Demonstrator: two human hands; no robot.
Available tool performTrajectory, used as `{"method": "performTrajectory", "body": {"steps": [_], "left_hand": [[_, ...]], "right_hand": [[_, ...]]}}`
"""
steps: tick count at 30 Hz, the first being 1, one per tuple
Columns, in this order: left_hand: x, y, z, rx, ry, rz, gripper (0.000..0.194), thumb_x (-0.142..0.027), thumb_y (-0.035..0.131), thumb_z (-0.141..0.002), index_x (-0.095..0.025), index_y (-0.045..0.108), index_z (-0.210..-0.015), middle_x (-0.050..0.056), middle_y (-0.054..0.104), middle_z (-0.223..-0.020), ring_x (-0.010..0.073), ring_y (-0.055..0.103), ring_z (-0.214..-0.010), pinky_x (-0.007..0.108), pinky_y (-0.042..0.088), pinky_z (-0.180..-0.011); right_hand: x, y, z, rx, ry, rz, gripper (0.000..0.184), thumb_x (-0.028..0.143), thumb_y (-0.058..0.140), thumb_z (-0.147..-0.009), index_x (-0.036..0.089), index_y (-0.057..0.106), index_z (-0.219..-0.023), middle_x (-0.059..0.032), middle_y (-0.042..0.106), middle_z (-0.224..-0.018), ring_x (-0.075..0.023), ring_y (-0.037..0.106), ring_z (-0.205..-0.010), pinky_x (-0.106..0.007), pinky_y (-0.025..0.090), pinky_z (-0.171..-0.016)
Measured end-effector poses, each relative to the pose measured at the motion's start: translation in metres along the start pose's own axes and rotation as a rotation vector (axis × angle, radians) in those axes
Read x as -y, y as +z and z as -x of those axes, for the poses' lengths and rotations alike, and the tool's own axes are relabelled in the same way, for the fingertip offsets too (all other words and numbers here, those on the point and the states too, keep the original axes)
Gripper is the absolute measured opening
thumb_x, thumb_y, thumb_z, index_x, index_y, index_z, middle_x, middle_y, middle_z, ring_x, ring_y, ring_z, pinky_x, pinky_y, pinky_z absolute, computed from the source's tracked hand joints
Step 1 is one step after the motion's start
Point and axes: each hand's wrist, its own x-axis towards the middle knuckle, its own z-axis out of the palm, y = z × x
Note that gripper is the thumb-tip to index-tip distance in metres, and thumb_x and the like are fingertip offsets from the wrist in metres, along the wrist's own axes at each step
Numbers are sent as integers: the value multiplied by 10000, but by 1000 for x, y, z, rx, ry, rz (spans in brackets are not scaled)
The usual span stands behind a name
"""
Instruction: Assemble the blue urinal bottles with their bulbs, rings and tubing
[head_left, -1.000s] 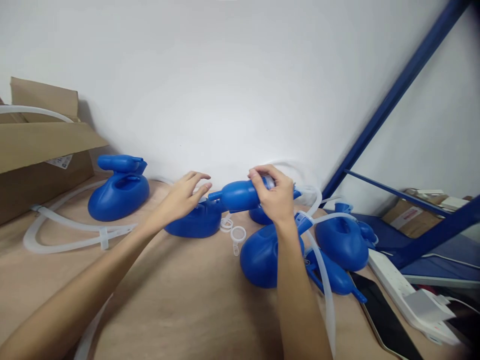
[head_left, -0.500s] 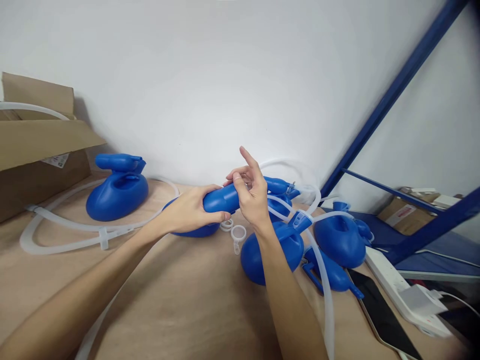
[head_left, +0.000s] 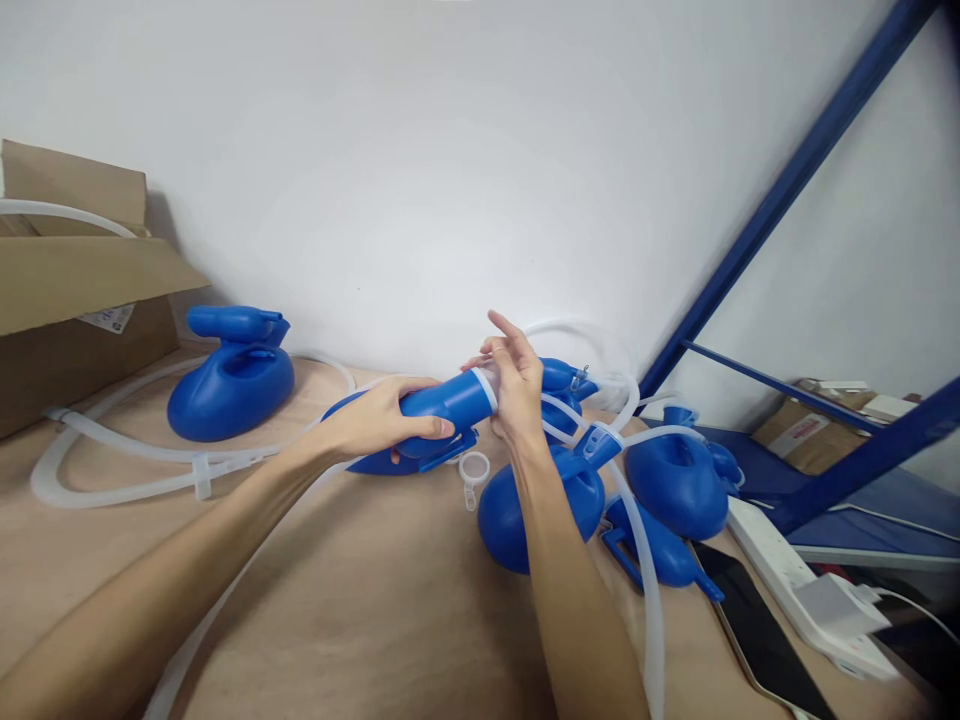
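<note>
My left hand [head_left: 379, 415] is wrapped round a blue plastic bulb piece [head_left: 442, 408] held above the table. At the bulb's right end sits a white translucent ring [head_left: 487, 388], and my right hand [head_left: 514, 390] pinches there with thumb and fingers, the index finger raised. Beneath the bulb lies a blue vessel [head_left: 375, 455]. A loose clear ring with a tab [head_left: 474, 470] rests on the table just below my hands.
More blue vessels lie about: one at left [head_left: 232, 375], one under my right forearm [head_left: 540, 500], one further right [head_left: 679, 480]. Clear tubing [head_left: 112, 490] loops across the table. Cardboard box [head_left: 67, 300] at left. Power strip [head_left: 810, 595], dark tablet [head_left: 757, 640] and blue rack frame [head_left: 787, 190] at right.
My left hand reached in and took hold of the blue bulb. My right hand slid from gripping it to pinching at its end, where a white ring now sits.
</note>
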Motion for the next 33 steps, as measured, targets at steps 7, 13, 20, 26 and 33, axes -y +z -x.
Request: {"method": "performTrajectory", "body": {"steps": [7,13,20,26,33], "left_hand": [[13,-1,-7,103,-87,87,640,-558,773,-810,-266,662,-1369,80,754,-1195,250,741,-897,219,554,-491],[27,-7,-14,103,-153,344,645,-567,774,-851,-223,651,-1383,122,782,-1147,237,763,-879,205,565,-485],[26,-9,-12,1,-268,459,744,-534,819,-839,-216,552,-1457,152,793,-1104,288,795,-924,215,576,-477],[23,-14,-11,-72,-220,499,691,-496,826,-831,-184,599,-1405,171,787,-1133,292,787,-924,206,560,-441],[28,-15,-15,-120,-177,544,668,-511,789,-859,-182,598,-1409,177,779,-1149,272,786,-872,202,558,-434]], "right_hand": [[0,-28,-4,363,245,234,446,524,591,-958,227,709,-1269,-72,723,-1094,-218,673,-1034,-395,548,-953],[-4,-55,-2,90,159,478,568,584,726,-863,221,597,-1280,-137,616,-1375,-272,611,-1233,-492,472,-1082],[26,-63,7,617,73,568,438,464,870,-786,269,744,-1158,-89,650,-1418,-298,573,-1363,-494,451,-1150],[21,-51,9,664,236,296,1117,380,860,-820,303,161,-1688,-50,797,-1091,-252,719,-1151,-437,585,-964],[-1,-45,6,566,263,49,997,306,931,-679,204,485,-1566,12,761,-828,-184,736,-796,-360,615,-822]]}}
